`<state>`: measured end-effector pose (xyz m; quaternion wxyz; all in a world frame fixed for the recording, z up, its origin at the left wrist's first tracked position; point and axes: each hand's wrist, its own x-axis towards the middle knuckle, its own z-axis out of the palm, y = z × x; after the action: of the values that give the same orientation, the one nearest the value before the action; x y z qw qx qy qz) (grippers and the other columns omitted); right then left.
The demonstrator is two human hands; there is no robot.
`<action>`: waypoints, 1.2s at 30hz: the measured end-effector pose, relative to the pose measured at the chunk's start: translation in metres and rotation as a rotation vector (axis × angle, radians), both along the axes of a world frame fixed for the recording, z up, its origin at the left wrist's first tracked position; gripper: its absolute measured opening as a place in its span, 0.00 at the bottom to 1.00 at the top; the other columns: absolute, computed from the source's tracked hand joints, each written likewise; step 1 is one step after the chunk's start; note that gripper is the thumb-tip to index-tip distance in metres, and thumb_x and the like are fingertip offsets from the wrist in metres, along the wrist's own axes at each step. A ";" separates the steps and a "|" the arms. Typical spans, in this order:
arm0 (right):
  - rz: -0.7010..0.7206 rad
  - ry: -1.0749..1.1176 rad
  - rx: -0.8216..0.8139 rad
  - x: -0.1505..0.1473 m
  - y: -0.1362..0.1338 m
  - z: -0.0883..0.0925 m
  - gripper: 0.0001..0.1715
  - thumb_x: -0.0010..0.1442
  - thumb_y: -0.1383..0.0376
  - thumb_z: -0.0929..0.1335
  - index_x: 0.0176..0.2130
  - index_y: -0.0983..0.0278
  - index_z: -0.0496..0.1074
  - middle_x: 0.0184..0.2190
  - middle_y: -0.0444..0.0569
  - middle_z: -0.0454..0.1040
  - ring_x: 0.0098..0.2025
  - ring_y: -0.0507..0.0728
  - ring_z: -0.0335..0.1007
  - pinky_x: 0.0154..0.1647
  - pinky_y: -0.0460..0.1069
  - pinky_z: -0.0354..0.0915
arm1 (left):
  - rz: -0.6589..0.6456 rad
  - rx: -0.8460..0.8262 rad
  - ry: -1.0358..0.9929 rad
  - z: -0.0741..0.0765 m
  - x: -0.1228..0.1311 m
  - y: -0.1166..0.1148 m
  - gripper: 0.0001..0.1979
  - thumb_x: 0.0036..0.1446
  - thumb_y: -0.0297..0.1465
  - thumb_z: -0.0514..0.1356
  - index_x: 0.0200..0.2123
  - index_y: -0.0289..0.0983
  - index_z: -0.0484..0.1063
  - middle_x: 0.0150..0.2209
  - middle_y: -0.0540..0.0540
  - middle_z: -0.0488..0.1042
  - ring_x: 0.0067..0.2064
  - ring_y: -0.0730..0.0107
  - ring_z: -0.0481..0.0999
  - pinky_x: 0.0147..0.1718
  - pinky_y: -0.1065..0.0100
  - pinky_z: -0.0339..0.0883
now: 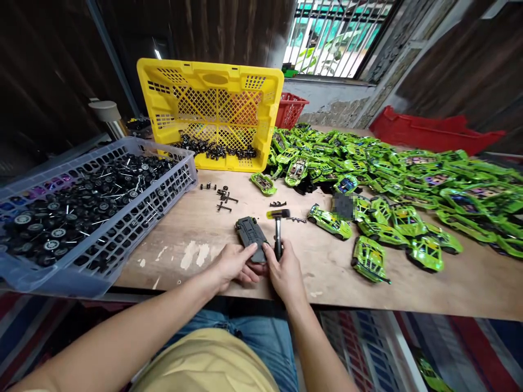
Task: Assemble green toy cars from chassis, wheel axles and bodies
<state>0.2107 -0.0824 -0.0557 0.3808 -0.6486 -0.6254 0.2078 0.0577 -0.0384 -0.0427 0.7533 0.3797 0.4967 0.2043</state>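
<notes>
A toy car (248, 233) lies upside down in my left hand (233, 265), its dark grey underside facing up and its far end tilted away from me. My left thumb presses on the near end, with the fingers curled below. In my right hand (287, 272) is a small hammer (278, 231), upright, with a yellow and black head. The right thumb also touches the near right edge of the car. Just beyond the hammer lie a thin black part (278, 204) and another black strip (298, 220). Several wheel axle pieces (224, 198) rest farther left.
On the left, a clear crate (163, 202) holds many wheels on axles. A yellow basket (273, 109) stands tipped on its side with small black parts inside. Finished-looking green cars (370, 258) sit at right, before a large heap of green car bodies (392, 163). Red bins (433, 130) stand behind.
</notes>
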 end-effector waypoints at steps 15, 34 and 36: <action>0.034 -0.392 -0.002 0.008 0.000 0.032 0.29 0.69 0.61 0.55 0.65 0.65 0.60 0.33 0.56 0.80 0.28 0.59 0.76 0.29 0.50 0.67 | -0.141 -0.078 0.225 0.006 -0.006 0.021 0.18 0.62 0.36 0.57 0.27 0.28 0.74 0.19 0.44 0.76 0.14 0.78 0.70 0.11 0.80 0.56; 0.162 0.035 0.162 0.022 0.015 0.025 0.27 0.62 0.57 0.66 0.60 0.54 0.65 0.49 0.44 0.76 0.48 0.60 0.74 0.48 0.52 0.70 | -0.335 0.640 0.179 -0.001 -0.007 0.009 0.25 0.61 0.46 0.55 0.52 0.34 0.65 0.31 0.45 0.78 0.27 0.70 0.77 0.23 0.73 0.66; 0.037 -0.025 0.299 0.039 0.012 0.028 0.27 0.62 0.63 0.65 0.60 0.54 0.65 0.48 0.46 0.76 0.49 0.60 0.72 0.50 0.53 0.68 | -0.337 0.833 0.281 0.000 -0.007 0.014 0.23 0.62 0.42 0.55 0.56 0.36 0.63 0.44 0.41 0.77 0.33 0.69 0.78 0.31 0.69 0.71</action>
<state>0.2492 -0.0700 -0.0273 0.4615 -0.5756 -0.6658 0.1114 0.0512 -0.0248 -0.0426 0.4848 0.7490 0.4009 0.2078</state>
